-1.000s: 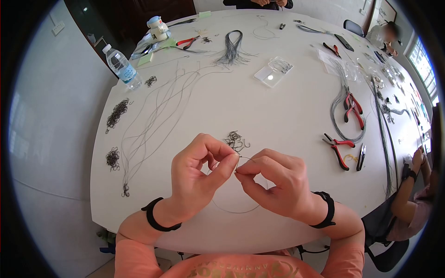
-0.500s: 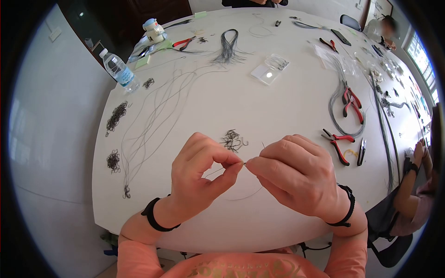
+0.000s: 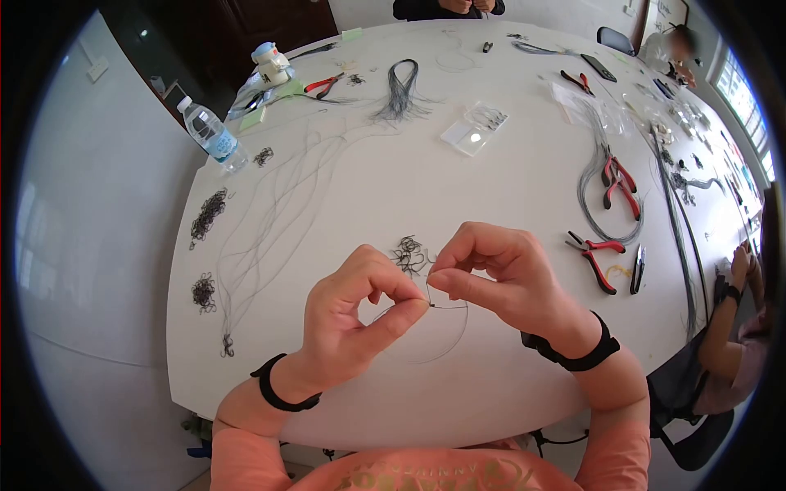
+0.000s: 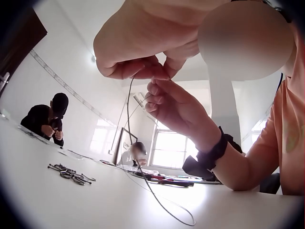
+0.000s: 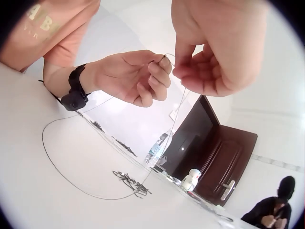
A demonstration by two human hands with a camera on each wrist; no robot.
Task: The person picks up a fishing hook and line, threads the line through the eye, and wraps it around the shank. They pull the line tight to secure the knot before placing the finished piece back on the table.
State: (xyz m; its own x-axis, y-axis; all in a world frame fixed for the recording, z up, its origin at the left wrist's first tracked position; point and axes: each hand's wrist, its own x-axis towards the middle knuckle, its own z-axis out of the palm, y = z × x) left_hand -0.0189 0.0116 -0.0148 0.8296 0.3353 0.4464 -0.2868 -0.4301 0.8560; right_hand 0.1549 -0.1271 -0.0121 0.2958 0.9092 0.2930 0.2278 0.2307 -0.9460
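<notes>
One thin line [image 4: 128,114] hangs in a loop over the table [image 3: 524,188]; the left hand [image 3: 340,327] pinches it between thumb and finger, the right hand [image 3: 524,282] pinches it nearby. Best, I'd judge: firm left grip, gentle tension, loop clear of the hooks [image 3: 408,254].

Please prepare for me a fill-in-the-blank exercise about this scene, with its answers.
Beyond the left hand and right hand, which pinch a thin line, lies a pile of curved ____.
The cap of the bottle is ____.
Black bands circle both ____.
The pliers nearest the right hand have red-and-____ handles.

Missing words: hooks; white; wrists; black.
</notes>
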